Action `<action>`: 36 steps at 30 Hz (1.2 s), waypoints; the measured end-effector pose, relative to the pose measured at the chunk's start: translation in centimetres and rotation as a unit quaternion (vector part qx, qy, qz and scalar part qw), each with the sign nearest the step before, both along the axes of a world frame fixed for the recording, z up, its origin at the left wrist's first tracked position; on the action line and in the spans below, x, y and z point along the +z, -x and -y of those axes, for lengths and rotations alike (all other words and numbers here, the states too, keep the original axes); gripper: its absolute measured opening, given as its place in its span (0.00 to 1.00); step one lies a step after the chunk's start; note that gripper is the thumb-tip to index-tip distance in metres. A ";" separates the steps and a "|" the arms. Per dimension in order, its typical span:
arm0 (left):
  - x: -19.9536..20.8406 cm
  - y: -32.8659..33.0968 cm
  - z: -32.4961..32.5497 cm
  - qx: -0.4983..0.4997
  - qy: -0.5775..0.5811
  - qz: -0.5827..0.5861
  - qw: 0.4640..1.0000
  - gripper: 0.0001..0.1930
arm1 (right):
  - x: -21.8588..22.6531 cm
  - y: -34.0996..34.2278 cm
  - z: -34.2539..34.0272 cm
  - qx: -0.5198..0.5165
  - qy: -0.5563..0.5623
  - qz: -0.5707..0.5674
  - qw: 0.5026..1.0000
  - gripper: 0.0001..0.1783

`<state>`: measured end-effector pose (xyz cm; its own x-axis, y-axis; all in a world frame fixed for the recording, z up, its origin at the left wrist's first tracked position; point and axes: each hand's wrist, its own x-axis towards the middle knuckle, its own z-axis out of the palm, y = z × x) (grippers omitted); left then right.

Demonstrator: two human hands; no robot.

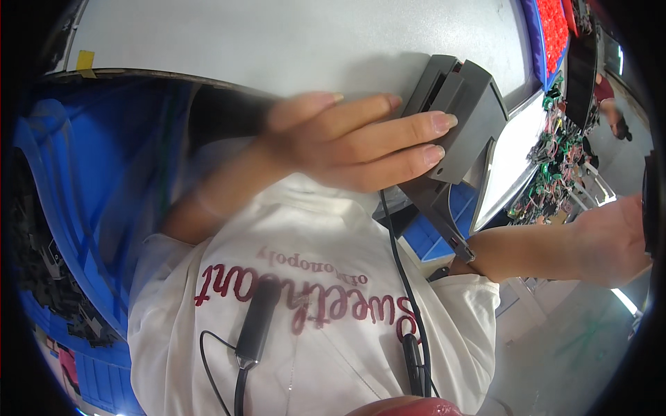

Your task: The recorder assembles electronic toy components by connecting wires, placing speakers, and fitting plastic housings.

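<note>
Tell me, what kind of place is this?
It looks like a factory or workshop. A big grey worktable holds a grey machine under the person's left hand, with blue bins of small dark parts and a heap of coloured wired pieces nearby.

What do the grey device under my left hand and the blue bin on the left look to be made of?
Grey device: likely moulded plastic, matte, with uniform colour and sharp moulded edges. Blue bin: probably plastic, slightly glossy, with soft highlights on its wall. Left hand rests on the device.
</note>
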<state>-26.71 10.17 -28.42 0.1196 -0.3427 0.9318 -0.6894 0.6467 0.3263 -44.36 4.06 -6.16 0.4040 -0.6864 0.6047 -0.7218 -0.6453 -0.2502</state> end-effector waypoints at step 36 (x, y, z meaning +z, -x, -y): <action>7.4 -7.9 -4.8 -0.602 -0.442 -0.217 0.628 0.40 | -6.6 -7.2 -9.7 -0.062 -0.236 0.189 0.951 0.30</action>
